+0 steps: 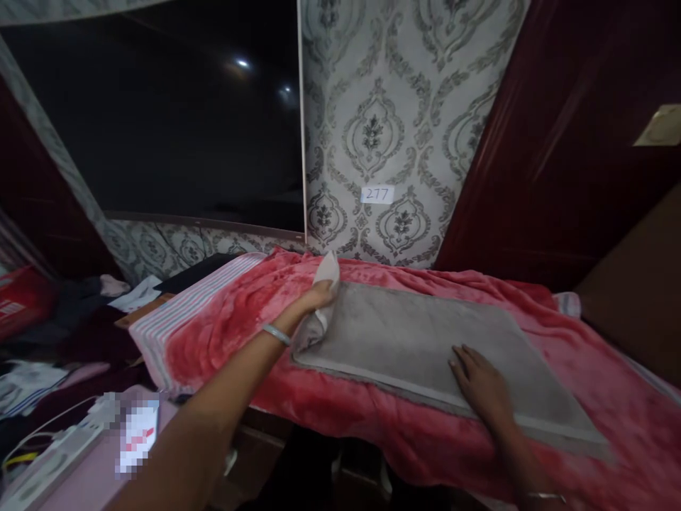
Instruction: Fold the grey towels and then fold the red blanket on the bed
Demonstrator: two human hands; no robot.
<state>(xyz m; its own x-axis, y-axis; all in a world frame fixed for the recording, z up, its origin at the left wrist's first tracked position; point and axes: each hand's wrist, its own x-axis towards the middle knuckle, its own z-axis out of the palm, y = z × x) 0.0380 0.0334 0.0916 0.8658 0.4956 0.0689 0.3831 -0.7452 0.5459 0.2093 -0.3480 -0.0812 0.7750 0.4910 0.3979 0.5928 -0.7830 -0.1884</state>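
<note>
A grey plush cloth [399, 333], folded into a long rectangle, lies on a red fleece blanket [228, 319]. My left hand [320, 292] grips the cloth's far left corner and lifts it, so that the left end curls up and shows a paler underside. My right hand [482, 383] rests flat on the cloth near its front edge, right of the middle, with the fingers a little apart. A pale bracelet [277, 333] sits on my left wrist.
A large dark television [159, 121] hangs on the patterned wall behind. To the left are heaped clothes [79, 333], a white power strip [58, 454] with cables, and a blurred-out bright item [138, 436]. Dark red panelling [532, 142] rises at the right.
</note>
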